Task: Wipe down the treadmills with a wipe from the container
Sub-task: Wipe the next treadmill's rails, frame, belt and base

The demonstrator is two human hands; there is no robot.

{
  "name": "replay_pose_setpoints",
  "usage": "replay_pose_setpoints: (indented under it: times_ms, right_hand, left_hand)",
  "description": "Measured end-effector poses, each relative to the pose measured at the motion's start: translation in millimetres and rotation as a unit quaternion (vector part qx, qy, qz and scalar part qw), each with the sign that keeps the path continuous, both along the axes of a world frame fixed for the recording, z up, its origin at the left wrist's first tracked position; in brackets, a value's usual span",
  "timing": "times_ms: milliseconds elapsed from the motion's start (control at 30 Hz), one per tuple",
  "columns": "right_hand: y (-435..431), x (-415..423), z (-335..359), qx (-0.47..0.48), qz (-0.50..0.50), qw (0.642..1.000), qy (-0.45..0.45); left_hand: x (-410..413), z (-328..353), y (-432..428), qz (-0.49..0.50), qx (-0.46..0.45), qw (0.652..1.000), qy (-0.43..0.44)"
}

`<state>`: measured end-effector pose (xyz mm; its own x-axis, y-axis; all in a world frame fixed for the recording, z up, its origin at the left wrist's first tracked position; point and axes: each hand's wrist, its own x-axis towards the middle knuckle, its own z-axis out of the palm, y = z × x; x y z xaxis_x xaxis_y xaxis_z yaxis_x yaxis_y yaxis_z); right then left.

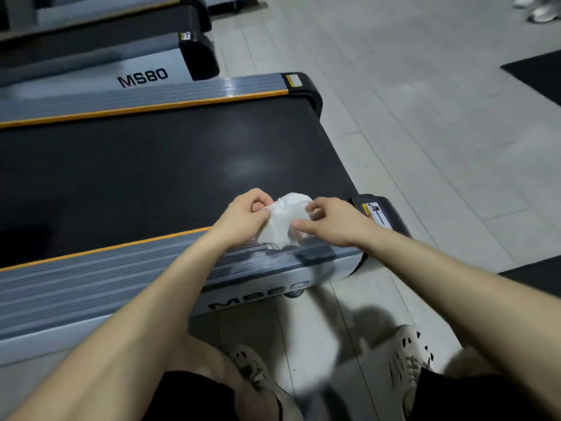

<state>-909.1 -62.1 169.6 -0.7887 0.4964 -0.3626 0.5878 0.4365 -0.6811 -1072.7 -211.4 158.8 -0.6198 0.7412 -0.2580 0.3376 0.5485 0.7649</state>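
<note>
Nearest: pale shoes (409, 357) on the tiled floor (425, 147). The person stands at the side of the treadmill (258, 284), close to its rear end.

Next: near side rail (121, 268), grey, ribbed, orange strip on its inner edge. Both hands hold the wipe (282, 220) above the rear part of this rail. Wipe is white and crumpled, not flat.
- Left hand (246, 212): fingers curled tight, pinches the wipe's left edge.
- Right hand (331, 221): fingers loosely curled, thumb out, seems to pinch the right edge. Exact contact is blurred.

Wipe hangs between the hands, over the rail's inner edge and the edge of the belt (151, 165). Can't tell if it touches the rail. Container not in view.

Step in hand, as judged: opening out the wipe before wiping. To do it well:
- pull the two edges apart to make a flat pad;
- press it down with a flat palm;
- run long overlapping strokes along the rail toward the rear end cap (379, 214);
- cover the orange strip too.

Farther: far side rail (151, 98), then a second treadmill (142, 77) marked MS80, more beyond it. Dark mat (537, 74) at the floor's far right.
</note>
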Motion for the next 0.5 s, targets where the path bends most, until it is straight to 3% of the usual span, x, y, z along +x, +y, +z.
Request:
replay_pose_setpoints:
  times_ms: [67,167,300,500]
  right_hand:
    - [-3,-7,-5,-0.08,-0.009,0.997,0.006]
    - [-8,-19,-16,-0.182,-0.067,0.977,0.087]
    - [-11,-20,-39,-0.27,-0.069,0.957,0.085]
    - [-1,-16,-40,-0.272,-0.122,0.953,0.059]
  left_hand:
    - [1,-5,2,-0.015,0.011,0.999,-0.032]
    - [-4,-7,-1,-0.03,0.029,0.996,-0.079]
    - [-9,-14,-2,-0.024,0.016,0.997,-0.065]
    - [-11,-20,1,-0.037,0.003,0.994,-0.104]
